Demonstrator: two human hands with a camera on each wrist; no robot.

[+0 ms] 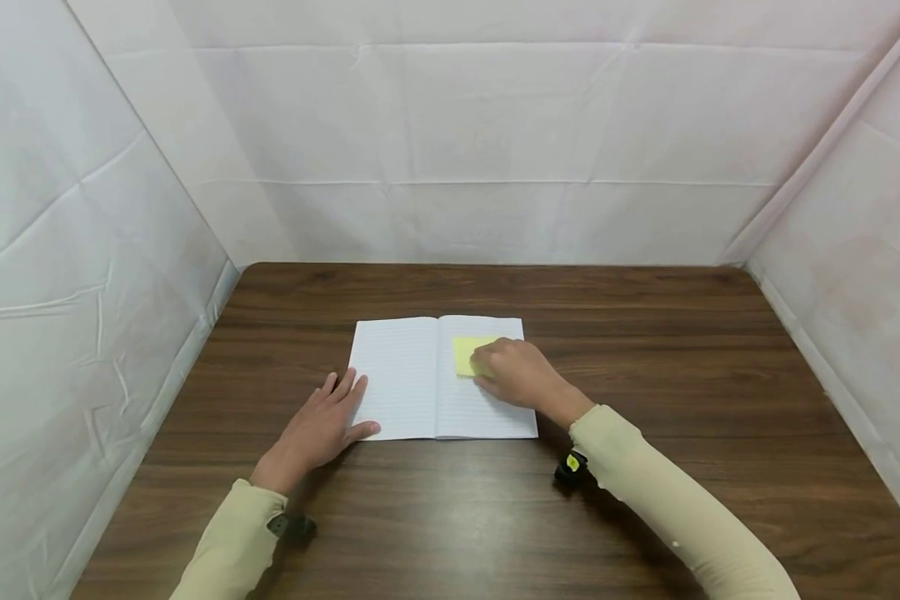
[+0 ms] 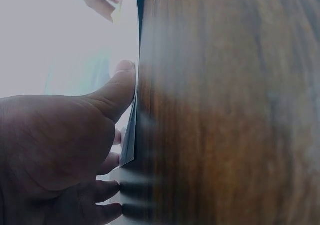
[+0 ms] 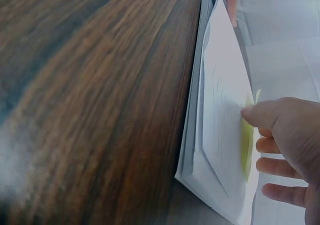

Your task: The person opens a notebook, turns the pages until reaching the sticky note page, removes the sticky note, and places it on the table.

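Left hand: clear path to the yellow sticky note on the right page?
Probably yes. The left hand lies flat on the notebook at its left edge; only bare page lies between. But the right hand already covers part of the sticky note, leaving just its left part exposed.

**Pale Sleeves and Wrist Devices**

The person wears long, pale yellow-beige sleeves with ribbed cuffs. Both hands are bare. A small black device (image 1: 292,525) sits under the left wrist. Another black device (image 1: 571,467) at the right wrist carries a yellow mark.
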